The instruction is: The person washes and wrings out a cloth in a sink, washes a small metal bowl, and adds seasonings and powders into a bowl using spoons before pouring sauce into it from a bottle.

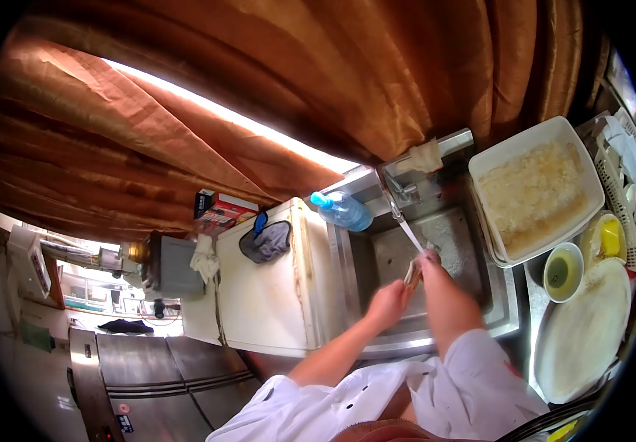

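Observation:
Both hands are over the steel sink (pixel 471 292), under a stream of water (pixel 409 234) from the faucet (pixel 389 193). My left hand (pixel 389 303) is closed around the near end of a slim, light-and-brown item (pixel 411 273), too small to name for certain. At the item's far end, my right hand (pixel 428 261) has its fingers closed in the running water. The fingers partly hide the item. Splashing water shows white on the basin floor beyond my hands.
A blue plastic bottle (pixel 344 211) stands at the sink's left corner. Right of the sink are a white tub (pixel 591 184) of pale, wet-looking contents, a cup (pixel 563 272) and a round board (pixel 583 335). Left, a white cabinet top (pixel 263 298) bears a dark cloth (pixel 266 241).

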### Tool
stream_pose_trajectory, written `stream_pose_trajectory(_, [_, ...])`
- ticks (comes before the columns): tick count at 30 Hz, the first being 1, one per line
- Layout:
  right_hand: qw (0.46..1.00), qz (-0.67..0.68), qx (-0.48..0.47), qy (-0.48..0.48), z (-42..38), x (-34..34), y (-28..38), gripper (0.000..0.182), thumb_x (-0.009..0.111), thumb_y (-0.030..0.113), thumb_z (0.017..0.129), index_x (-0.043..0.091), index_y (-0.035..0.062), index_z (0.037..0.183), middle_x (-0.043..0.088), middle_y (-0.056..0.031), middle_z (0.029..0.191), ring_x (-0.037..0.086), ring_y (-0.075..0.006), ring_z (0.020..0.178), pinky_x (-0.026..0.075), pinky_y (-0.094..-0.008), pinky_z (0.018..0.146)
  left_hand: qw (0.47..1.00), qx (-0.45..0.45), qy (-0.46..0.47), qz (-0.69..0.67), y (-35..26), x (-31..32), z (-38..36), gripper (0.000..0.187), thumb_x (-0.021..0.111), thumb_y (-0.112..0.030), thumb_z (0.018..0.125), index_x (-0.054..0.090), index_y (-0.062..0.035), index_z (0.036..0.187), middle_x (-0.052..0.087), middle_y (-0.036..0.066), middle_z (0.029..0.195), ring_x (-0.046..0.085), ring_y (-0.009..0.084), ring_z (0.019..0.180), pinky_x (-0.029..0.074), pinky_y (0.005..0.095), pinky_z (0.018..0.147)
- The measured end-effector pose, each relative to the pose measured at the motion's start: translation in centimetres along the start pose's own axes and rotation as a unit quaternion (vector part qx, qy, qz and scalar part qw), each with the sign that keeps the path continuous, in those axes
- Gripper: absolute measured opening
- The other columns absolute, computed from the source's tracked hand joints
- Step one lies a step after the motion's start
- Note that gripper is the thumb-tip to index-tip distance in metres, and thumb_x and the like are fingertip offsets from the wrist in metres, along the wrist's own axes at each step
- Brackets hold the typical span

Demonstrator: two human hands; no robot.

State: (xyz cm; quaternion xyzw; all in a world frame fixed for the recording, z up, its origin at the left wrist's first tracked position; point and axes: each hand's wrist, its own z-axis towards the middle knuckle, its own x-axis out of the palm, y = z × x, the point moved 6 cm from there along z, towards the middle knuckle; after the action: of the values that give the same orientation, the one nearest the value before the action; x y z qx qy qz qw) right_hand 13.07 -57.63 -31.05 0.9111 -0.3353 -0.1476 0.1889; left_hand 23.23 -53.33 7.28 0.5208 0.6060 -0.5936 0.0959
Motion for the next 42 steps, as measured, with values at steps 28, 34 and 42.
stream_pose_trajectory(28, [0.807, -0.005, 0.048, 0.589, -17.8, -5.7, 1.3, 0.081, 0.031, 0.079, 0.09, 0.052, 0.0193, 0.14, 0.061, 0.0001, 0.131, 0.06, -0.0169, 0.113, 0.05, -0.0359, 0.091, 0.864, -0.06, 0.107, -0.489, -0.5, -5.1, 3.8, 0.033, 0.064, -0.021, 0.097, 0.058, -0.0063, 0.126, 0.065, 0.001, 0.109, 0.06, 0.0111, 0.098, 0.051, 0.0288, 0.085])
stream_pose_trajectory(34, [0.666, 0.247, 0.117, 0.694, -16.8, -6.3, 3.6, 0.076, 0.048, 0.076, 0.087, 0.056, 0.0153, 0.132, 0.062, -0.0046, 0.114, 0.057, -0.0168, 0.096, 0.052, -0.0362, 0.075, 0.792, -0.147, 0.135, -0.578, -1.6, -4.9, 1.4, 0.037, 0.058, -0.011, 0.098, 0.052, -0.0037, 0.134, 0.063, 0.007, 0.119, 0.062, 0.0173, 0.107, 0.052, 0.0339, 0.092])
stream_pose_trajectory(42, [0.973, 0.092, -0.148, 0.149, -15.8, -9.4, 9.9, 0.071, 0.047, 0.07, 0.092, 0.068, 0.0049, 0.11, 0.069, -0.0113, 0.104, 0.066, -0.0268, 0.087, 0.05, -0.0409, 0.08, 0.776, -0.352, 0.092, -0.515, 14.2, 1.8, 3.2, 0.076, 0.066, -0.035, 0.094, 0.024, -0.0077, 0.152, 0.039, 0.015, 0.147, 0.051, 0.0314, 0.122, 0.048, 0.0506, 0.099])
